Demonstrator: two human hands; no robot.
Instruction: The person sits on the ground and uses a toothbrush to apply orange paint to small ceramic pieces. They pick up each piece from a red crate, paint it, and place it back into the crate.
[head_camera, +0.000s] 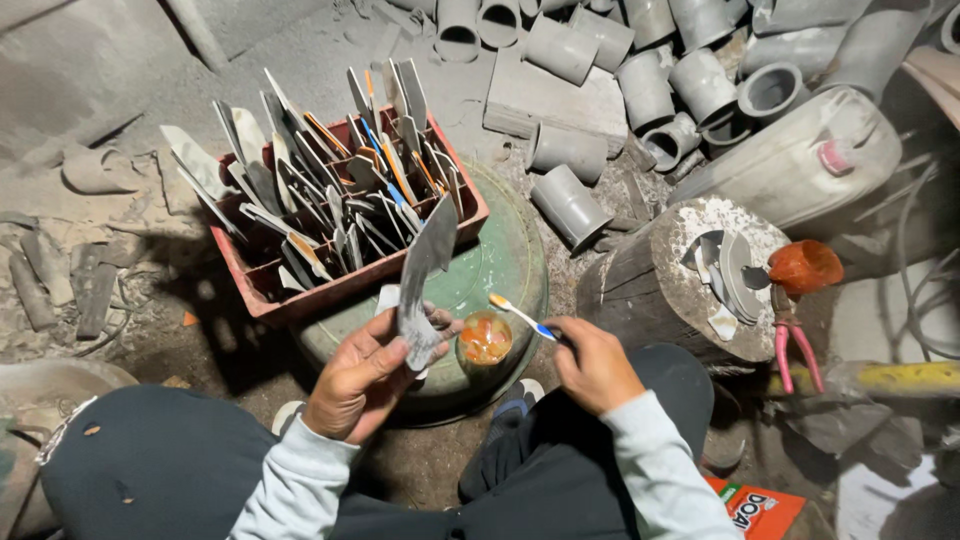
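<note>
Your left hand (362, 375) grips a grey blade blank (424, 282) upright, fingers closed around its lower end. Your right hand (592, 362) pinches a toothbrush (520, 316), its bristles just above the small cup of orange paste (486, 338) between your fingertips. A red crate of blanks (262, 268) sits beyond.

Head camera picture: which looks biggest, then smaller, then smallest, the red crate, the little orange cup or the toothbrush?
1. Red crate, full of grey blades, by far the largest.
2. Toothbrush, held in the right hand: longer than the cup is wide, but thin.
3. Orange cup, smallest, though close to the toothbrush.
</note>
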